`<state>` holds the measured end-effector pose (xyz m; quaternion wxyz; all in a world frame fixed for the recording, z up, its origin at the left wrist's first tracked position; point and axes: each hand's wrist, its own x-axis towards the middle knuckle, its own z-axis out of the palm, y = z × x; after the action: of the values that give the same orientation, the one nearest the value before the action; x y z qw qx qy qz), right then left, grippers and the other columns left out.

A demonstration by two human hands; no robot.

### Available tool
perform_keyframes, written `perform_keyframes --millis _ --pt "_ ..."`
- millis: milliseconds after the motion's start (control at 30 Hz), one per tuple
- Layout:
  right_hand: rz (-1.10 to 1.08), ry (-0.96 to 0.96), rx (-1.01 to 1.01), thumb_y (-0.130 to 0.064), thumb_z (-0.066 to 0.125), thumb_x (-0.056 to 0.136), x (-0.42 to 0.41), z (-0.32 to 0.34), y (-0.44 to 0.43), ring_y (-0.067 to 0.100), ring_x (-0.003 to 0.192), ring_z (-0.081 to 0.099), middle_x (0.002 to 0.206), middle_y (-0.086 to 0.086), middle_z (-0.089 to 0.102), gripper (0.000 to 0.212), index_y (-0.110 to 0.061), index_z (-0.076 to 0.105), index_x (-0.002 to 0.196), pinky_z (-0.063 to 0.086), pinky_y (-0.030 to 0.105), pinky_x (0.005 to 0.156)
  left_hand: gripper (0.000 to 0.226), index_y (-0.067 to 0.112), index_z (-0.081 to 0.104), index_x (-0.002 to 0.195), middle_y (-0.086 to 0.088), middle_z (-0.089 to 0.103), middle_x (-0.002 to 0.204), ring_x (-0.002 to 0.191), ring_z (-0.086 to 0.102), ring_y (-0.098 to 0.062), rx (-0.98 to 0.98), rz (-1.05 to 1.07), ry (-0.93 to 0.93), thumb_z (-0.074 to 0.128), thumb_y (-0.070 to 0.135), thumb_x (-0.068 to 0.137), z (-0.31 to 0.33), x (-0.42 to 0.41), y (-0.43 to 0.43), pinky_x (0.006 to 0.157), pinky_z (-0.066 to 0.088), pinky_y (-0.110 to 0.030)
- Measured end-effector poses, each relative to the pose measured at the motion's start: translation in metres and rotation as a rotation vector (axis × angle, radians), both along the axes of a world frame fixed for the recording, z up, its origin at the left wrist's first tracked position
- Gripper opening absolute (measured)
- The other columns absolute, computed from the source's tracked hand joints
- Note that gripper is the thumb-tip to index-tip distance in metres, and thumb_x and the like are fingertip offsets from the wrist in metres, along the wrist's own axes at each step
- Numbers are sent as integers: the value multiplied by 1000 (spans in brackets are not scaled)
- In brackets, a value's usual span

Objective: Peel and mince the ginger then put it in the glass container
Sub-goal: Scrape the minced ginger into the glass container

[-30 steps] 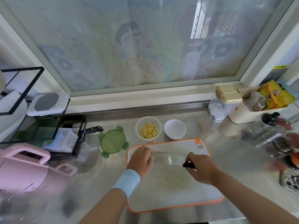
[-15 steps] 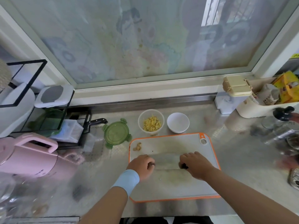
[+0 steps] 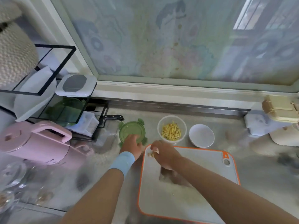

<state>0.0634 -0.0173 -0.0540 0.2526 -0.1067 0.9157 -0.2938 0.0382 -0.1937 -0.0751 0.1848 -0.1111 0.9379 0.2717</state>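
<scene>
While blur softens the whole view, the frosted window (image 3: 161, 38) fills the space far behind the cutting board (image 3: 186, 199), and the steel counter (image 3: 258, 175) runs under it, cut off at the near edge. Left of the board stands a pink kettle (image 3: 35, 143), its base smeared. The grey, orange-rimmed board loses its near corner behind the right forearm. The left hand (image 3: 131, 145), with a blue wristband (image 3: 121, 162), lies just off the board's far left corner on the near edge of the green lid (image 3: 131, 129); its fingers are hidden by the back of the hand, so I cannot tell whether they grip the lid. The right hand (image 3: 163, 155) reaches over that same corner, fingers bent down onto pale ginger scraps (image 3: 151, 154); whether it pinches any is unclear. Just beyond the board's far edge sits the glass container (image 3: 159, 126) holding yellow ginger strips (image 3: 171, 132), with a white bowl (image 3: 201, 135) beside it. A knife blade (image 3: 163, 175) lies on the board, mostly hidden under the right wrist.
</scene>
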Motion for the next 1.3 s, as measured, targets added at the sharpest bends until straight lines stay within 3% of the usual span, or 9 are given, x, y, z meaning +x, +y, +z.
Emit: perform_keyframes --millis 67,233,467,633,800,933,1067,1167,1300 --pt "-125 -86 -86 -14 51 93 -20 -7 -27 21 119 55 129 2 58 33 -19 57 126 41 28 100 42 18 53 135 -7 50 139 125 51 -29 6 133 -36 49 21 94 -6 -12 -18 102 44 -39" --pt "-240 -242 -56 -13 51 91 -63 -24 -64 32 96 67 111 12 66 43 -21 48 134 50 32 68 39 16 57 128 -13 57 129 115 56 -34 93 318 -97 51 21 90 -20 -24 -46 95 49 -42" --pt "-373 -436 -214 2 50 88 -79 -45 -82 22 101 56 132 13 56 59 -21 43 142 52 34 88 46 19 50 136 -12 49 134 127 45 -33 101 359 -142 50 21 91 -31 -26 -56 102 45 -45" --pt "-483 -547 -353 11 41 90 -63 -33 -92 17 66 52 104 11 58 53 -17 50 134 45 18 49 53 23 46 140 -11 45 135 129 42 -32 101 363 -175 47 17 88 -29 -25 -63 103 44 -46" --pt "-451 -482 -367 8 42 85 -65 -24 -97 17 63 55 105 10 62 58 -26 50 132 41 19 43 70 24 51 136 -2 51 130 125 45 -24 275 371 -154 60 46 69 -21 -20 -70 103 45 -45" --pt "-386 -371 -375 10 47 87 -66 -4 -81 22 91 63 119 12 61 59 -18 49 140 53 24 73 52 26 59 121 1 60 120 109 56 -19 431 420 -29 58 50 74 -5 -22 -67 95 49 -41" --pt "-396 -143 -347 -14 81 79 -80 29 -48 8 65 55 73 -6 60 27 -24 71 102 42 11 60 33 25 63 112 2 66 111 102 61 -18 542 455 184 53 43 86 19 -39 -55 88 46 -32" --pt "-498 -63 -382 -28 83 78 -93 50 -15 4 44 44 51 -10 53 10 -30 73 81 38 19 50 24 29 64 99 4 70 101 93 64 -17 693 449 250 54 46 85 37 -56 -34 80 48 -34" --pt "-742 5 -343 -45 74 85 -103 64 36 9 42 38 47 -7 45 28 -19 77 75 34 26 50 23 25 62 107 1 68 92 66 61 -10 864 371 212 64 28 84 53 -78 1 63 45 -23"
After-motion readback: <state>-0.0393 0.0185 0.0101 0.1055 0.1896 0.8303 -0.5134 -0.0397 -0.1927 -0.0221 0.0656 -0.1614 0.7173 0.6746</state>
